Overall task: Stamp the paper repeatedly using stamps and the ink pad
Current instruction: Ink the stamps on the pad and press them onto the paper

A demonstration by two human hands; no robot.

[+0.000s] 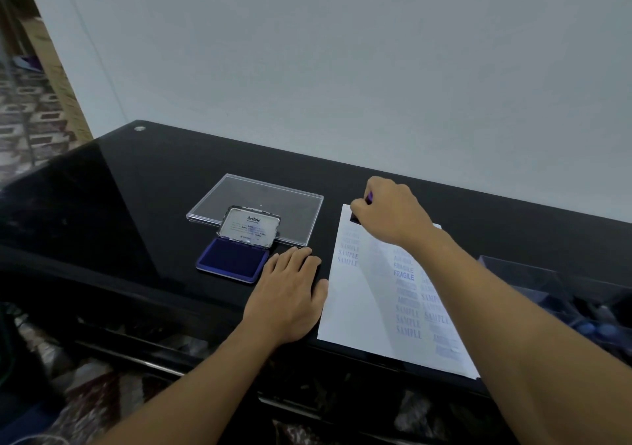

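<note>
A white sheet of paper (362, 294) lies on the black glass table (136, 212), covered in blue prints reading SAMPLE and FRAGILE. My right hand (390, 212) grips a small purple stamp (355, 217) and presses it onto the paper's far left corner; the fingers hide most of the stamp. To the left of the paper, my left hand (290, 294) rests flat on the table, its thumb at the paper's edge. Just left of that hand is the ink pad (232, 261), lid raised, blue pad exposed.
A clear plastic lid or case (266, 198) lies behind the ink pad. At the right edge stands a dark clear tray (533, 283) holding blurred blue items. A white wall rises behind the table. Patterned floor shows at left and below.
</note>
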